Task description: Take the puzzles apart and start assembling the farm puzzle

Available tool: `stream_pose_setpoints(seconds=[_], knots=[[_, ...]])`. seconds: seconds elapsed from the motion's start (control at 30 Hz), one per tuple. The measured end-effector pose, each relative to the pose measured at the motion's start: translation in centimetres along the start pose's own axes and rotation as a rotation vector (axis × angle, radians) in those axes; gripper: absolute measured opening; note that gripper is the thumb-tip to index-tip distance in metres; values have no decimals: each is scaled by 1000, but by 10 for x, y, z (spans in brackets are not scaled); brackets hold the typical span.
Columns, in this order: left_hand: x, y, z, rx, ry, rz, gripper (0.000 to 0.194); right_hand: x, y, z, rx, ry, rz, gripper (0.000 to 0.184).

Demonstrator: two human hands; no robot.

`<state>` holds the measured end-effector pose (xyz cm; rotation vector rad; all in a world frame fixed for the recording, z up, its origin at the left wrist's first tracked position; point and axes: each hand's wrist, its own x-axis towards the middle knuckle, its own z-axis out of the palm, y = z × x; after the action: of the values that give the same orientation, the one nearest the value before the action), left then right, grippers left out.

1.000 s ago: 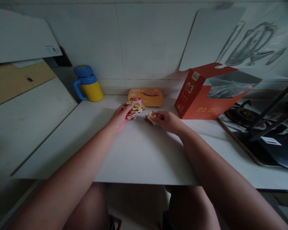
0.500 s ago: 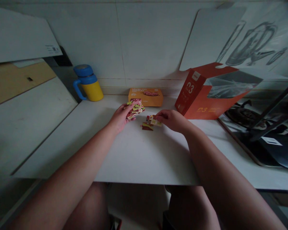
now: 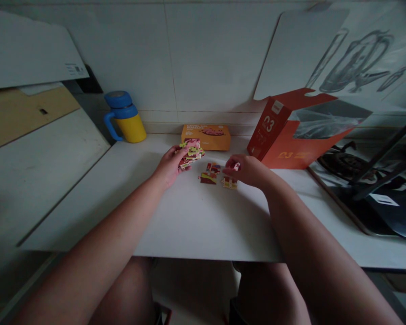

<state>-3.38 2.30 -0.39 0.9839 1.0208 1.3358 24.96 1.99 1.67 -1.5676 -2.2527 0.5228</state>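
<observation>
My left hand (image 3: 171, 166) is closed around a stack of colourful jigsaw puzzle pieces (image 3: 191, 152), raised a little over the white tabletop. Pink, green and dark red print shows on them. My right hand (image 3: 243, 169) is right of the loose pieces, fingers curled, with a small pinkish puzzle piece (image 3: 237, 166) partly visible between them. Just below its fingertips a yellow and brown piece (image 3: 230, 182) lies flat. To the left are a green and brown piece (image 3: 208, 178) and, behind it, a red and blue piece (image 3: 213, 168).
An orange puzzle box (image 3: 206, 137) stands against the wall behind my hands. A blue and yellow mug (image 3: 126, 119) is at the back left. On the right are a big open red box (image 3: 287, 135) with clear plastic inside and a gas stove (image 3: 352, 167) with black objects on it.
My right hand has moved slightly right. The yellow piece it held over the others now lies on the table to their right, uncovering the red and blue piece. My left hand stays put.
</observation>
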Motion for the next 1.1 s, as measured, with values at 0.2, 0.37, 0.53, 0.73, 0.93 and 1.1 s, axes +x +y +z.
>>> stream_pose_setpoints(seconds=[0.2, 0.37, 0.53, 0.73, 0.93, 1.1], knots=[[-10, -1, 8, 107, -90, 15, 58, -1, -21, 21, 464, 162, -83, 53], [-17, -12, 14, 280, -292, 68, 57, 0, -27, 32, 531, 221, -155, 63], [-15, -16, 12, 402, -348, 87, 56, 4, -24, 38, 581, 166, -116, 49], [-14, -14, 9, 434, -353, 66, 58, 6, -21, 41, 771, 86, 1, 50], [-12, -8, 10, 373, -217, 7, 53, 7, -19, 29, 842, 187, 60, 52], [1, -4, -1, 224, 27, 3, 52, -3, -21, 13, 731, -159, 40, 48]])
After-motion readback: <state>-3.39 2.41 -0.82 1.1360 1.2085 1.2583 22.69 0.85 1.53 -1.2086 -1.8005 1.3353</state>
